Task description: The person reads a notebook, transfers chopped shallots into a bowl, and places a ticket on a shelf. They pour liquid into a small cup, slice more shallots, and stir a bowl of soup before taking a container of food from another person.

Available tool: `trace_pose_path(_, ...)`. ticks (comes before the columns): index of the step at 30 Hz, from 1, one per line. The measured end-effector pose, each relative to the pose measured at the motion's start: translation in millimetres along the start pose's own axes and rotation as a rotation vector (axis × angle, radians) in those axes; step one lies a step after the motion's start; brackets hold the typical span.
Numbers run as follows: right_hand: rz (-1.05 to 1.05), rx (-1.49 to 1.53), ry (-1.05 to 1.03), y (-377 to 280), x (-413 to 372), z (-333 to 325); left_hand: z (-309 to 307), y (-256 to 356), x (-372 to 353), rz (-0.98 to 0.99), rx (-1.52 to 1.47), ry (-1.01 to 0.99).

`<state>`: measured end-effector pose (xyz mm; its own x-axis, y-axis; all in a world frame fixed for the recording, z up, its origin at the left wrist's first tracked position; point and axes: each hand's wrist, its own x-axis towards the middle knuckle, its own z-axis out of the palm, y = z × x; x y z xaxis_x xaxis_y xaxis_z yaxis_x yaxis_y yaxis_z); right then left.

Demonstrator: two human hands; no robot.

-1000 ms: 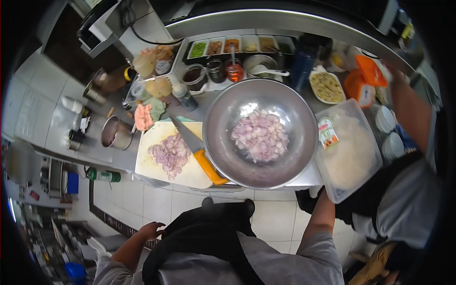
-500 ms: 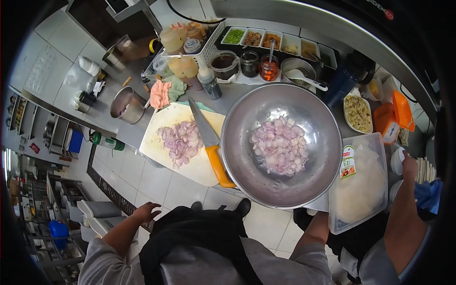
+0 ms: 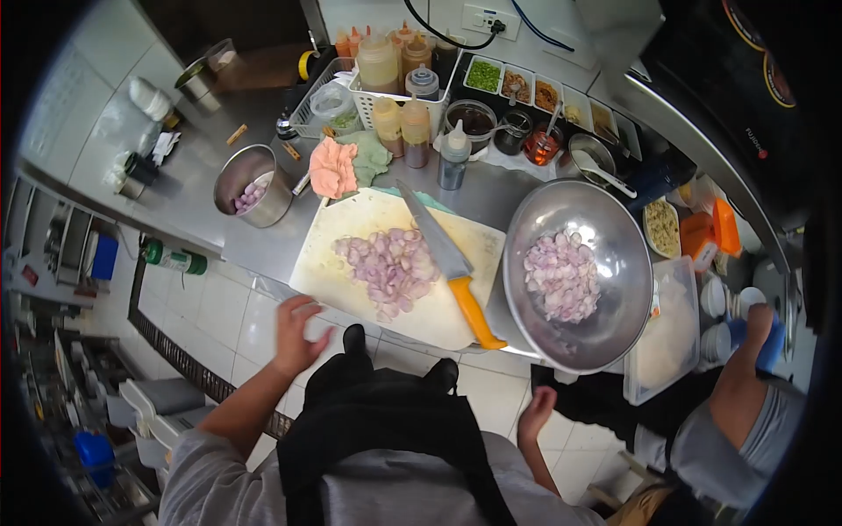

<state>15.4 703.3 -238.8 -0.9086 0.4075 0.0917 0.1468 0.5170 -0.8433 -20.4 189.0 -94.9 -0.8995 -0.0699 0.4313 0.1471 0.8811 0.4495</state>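
My left hand (image 3: pixel 298 337) hangs over the floor just short of the cutting board (image 3: pixel 329 280), its fingers apart and holding nothing. Sliced shallots (image 3: pixel 390 267) lie in a pile on the board. Beside them rests a knife (image 3: pixel 438 241), its orange handle (image 3: pixel 478 316) reaching over the board's front edge. Right of the board stands a large steel bowl (image 3: pixel 623 307) with more sliced shallots (image 3: pixel 561 276) inside. My right hand (image 3: pixel 535 412) is below the bowl's near rim, apart from it, with loosely bent fingers and nothing visible in it.
A steel pot (image 3: pixel 272 206) with whole shallots stands at the left, near pink and green cloths (image 3: pixel 334 167). Squeeze bottles (image 3: pixel 453 158) and topping trays (image 3: pixel 485 74) line the back. At the right, a co-worker's hand (image 3: pixel 759 324) is at white bowls beside a plastic container (image 3: pixel 667 351).
The view has shifted right-to-left across the counter. My left hand has risen toward the board. My right hand, hidden before beneath the container and bowl, now shows apart from them.
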Motion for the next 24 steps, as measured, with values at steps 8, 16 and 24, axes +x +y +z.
trace_pose_path(8, -0.476, -0.685, -0.156, -276.2, 21.1, 125.4, 74.6, 13.3, 114.3, 0.487, -0.084, -0.376)
trace_pose_path(16, -0.438, -1.053, -0.104, -299.0, 49.6, 150.8, 53.5, -24.5, 147.3, 0.443, -0.213, -0.479)
trace_pose_path(24, -0.388, -0.85, -0.192, -290.3, 23.7, 136.2, 30.3, -72.9, 130.9, 0.441, -0.407, -0.407)
